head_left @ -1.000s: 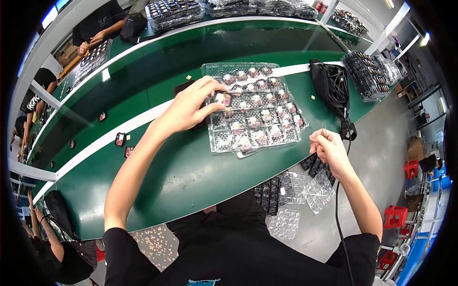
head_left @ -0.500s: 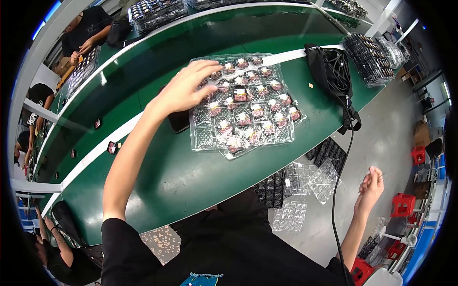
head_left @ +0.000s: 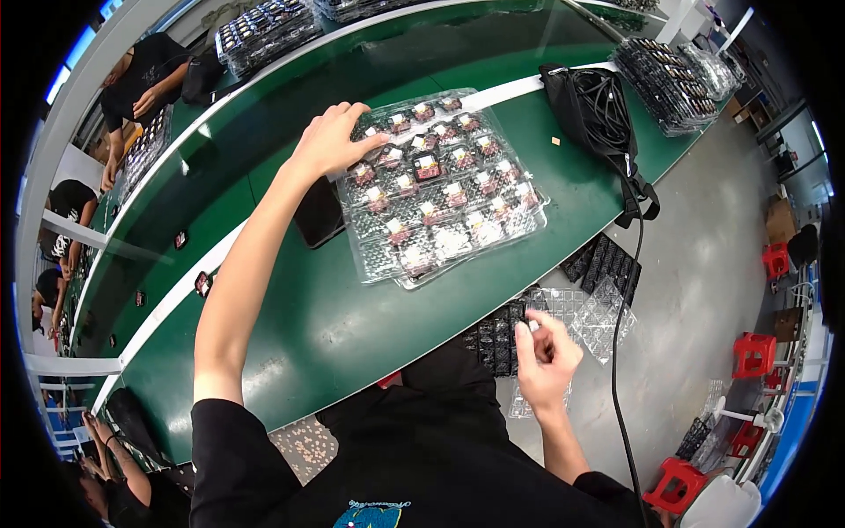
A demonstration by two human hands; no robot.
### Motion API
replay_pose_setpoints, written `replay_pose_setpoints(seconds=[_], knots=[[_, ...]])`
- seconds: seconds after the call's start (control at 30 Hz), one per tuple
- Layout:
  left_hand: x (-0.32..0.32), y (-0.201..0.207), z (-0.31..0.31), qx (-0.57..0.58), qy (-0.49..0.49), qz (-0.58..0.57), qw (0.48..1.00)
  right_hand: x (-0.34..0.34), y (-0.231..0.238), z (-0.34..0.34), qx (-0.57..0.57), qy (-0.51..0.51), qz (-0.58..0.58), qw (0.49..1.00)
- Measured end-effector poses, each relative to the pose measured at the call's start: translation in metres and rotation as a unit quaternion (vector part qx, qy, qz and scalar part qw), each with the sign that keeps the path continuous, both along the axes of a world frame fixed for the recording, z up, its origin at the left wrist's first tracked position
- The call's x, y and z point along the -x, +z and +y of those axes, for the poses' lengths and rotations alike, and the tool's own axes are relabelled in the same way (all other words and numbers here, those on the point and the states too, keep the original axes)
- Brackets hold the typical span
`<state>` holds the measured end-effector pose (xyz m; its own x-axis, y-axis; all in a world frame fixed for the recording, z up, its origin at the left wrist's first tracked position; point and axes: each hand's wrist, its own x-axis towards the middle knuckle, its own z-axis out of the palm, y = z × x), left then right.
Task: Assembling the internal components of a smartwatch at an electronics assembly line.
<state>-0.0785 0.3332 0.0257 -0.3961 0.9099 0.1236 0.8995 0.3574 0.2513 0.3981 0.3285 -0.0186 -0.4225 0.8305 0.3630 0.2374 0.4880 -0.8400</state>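
Observation:
Clear plastic blister trays [head_left: 370, 251] lie stacked on the green bench, their pockets holding many small dark parts with white and yellow tops. One black square part [head_left: 427, 165] sits higher than the others near the middle. My left hand [head_left: 333, 141] rests at the stack's far left corner, thumb and fingers apart, the thumb over the edge pockets. Beyond the bench's front edge, my right hand [head_left: 547, 361] is raised with curled fingers, thumb and forefinger close together. Whether anything small is between those fingertips cannot be made out.
A flat black object [head_left: 319, 216] lies beside the trays. A black bag [head_left: 590, 114] with coiled cable stands right, its cord hanging down. Stacked trays [head_left: 664, 84] fill the far right corner. Black trays [head_left: 497, 339] lie below the bench. Co-workers sit left; red stools [head_left: 754, 355] stand right.
My right hand has swung left from over the floor toward the bench edge. My left hand stays at the trays' corner; the top tray has turned slightly over the one below. The view has shifted.

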Motion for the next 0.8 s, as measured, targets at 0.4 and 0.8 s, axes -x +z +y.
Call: replay_pose_setpoints(seconds=[0.4, 0.8], knots=[[-0.027, -0.010, -0.016, -0.032, 0.098, 0.019, 0.995, 0.113, 0.047, 0.117, -0.129, 0.010, -0.273, 0.953], [0.017, 0.031, -0.128, -0.119, 0.141, -0.071, 0.980, 0.107, 0.067, 0.087, -0.022, 0.064, -0.121, 0.990]])
